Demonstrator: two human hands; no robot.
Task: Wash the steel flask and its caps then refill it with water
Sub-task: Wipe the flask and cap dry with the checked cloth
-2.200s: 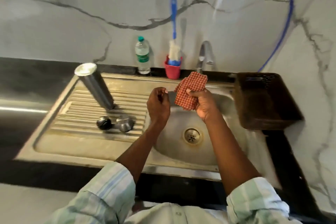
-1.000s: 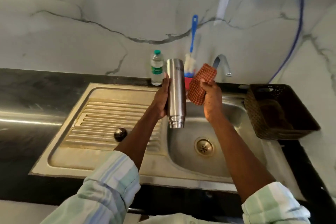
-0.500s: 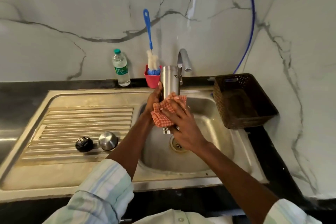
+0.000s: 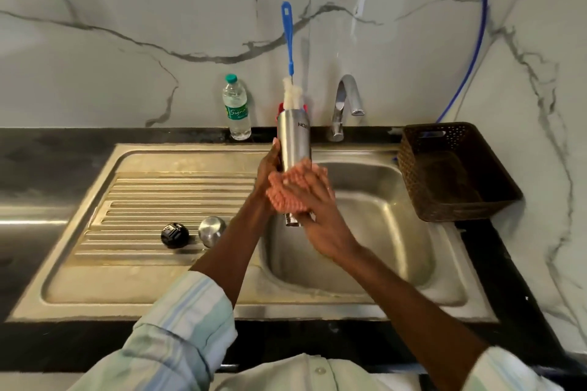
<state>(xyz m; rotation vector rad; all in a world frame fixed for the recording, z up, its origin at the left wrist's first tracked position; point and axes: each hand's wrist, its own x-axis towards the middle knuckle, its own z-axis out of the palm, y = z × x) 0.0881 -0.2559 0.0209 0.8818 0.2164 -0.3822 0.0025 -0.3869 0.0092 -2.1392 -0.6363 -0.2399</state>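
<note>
Plastic water bottle (image 4: 236,108) and blue bottle brush (image 4: 288,41) behind, brown basket (image 4: 413,168) right.

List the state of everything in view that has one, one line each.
Steel flask: uncapped, upside down over the basin, held by left hand.
Red checked cloth: wrapped round the flask, gripped by right hand.
Black round cap: off, on the drainboard.
Steel round cap: off, beside it.
Chrome tap: no water visible.
Clear plastic bottle: capped, upright.
</note>
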